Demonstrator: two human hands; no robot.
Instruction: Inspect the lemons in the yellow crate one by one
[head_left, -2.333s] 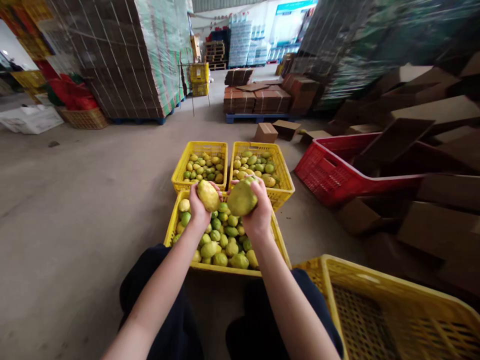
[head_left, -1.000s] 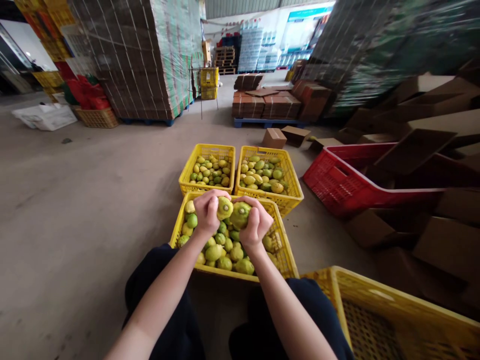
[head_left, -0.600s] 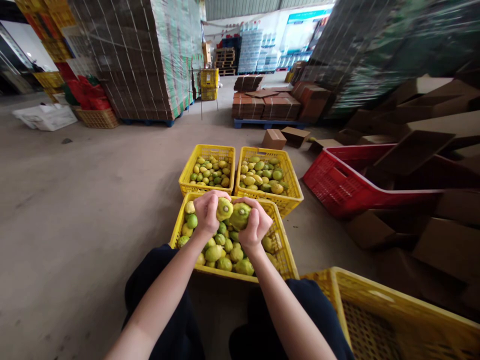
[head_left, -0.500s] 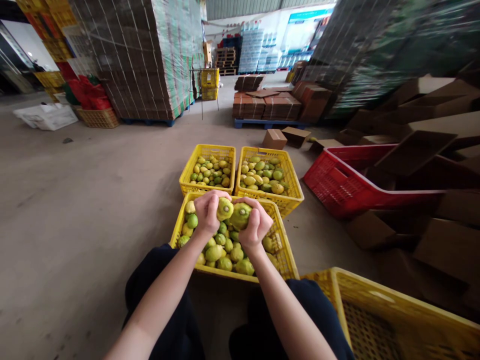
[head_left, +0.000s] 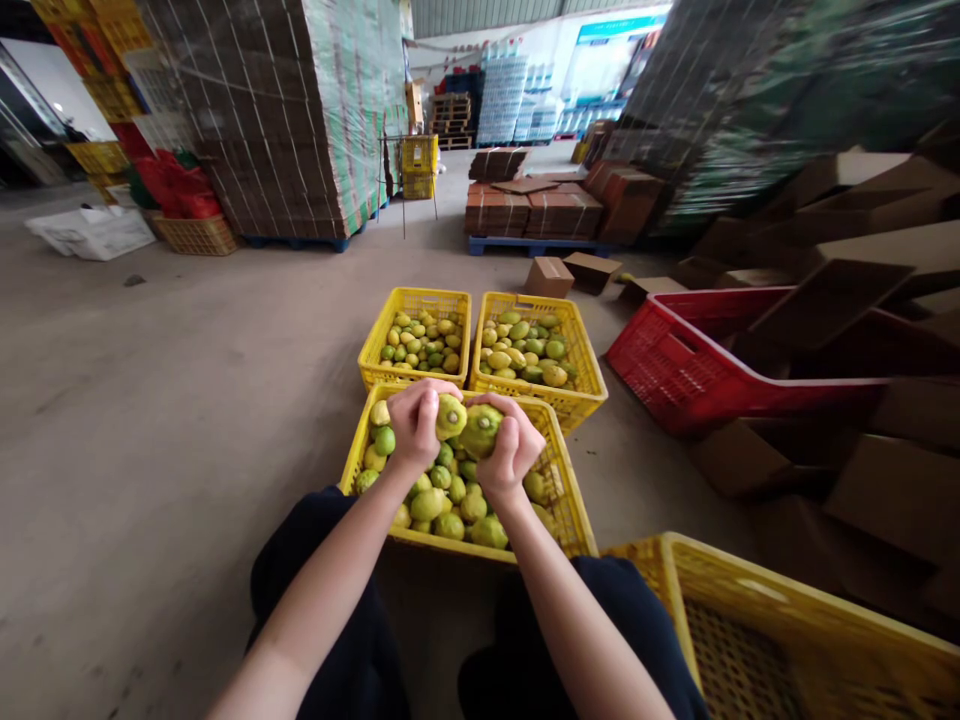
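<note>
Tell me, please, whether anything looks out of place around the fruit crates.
Cardboard boxes on the right lie heaped at odd angles around the red crate, which looks untidy. Farther back, a yellowish thing sits by an open box, seemingly stray, too small to identify.

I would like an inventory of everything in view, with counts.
Front crate: one, yellow, centre
Rear crates: two, yellow, behind it
Loose fruits: many, yellow to green, in these crates
Held fruits: two, yellow-green, above front crate
Corner crate: one, yellow, bottom right
Red crate: one, red, right
Cardboard boxes: many, brown, mostly right
Strapped bundles: several, brown, on blue pallet
Wrapped stacks: two, dark and green, both sides
Basket: one, tan, left, under red bundle
White bundle: one, white, left
Distant crates: several, mostly yellow, background
Pale packs: many, pale blue, background
Legs: two, dark, bottom
Left hand: one, bare, centre
Right hand: one, bare, centre
</note>
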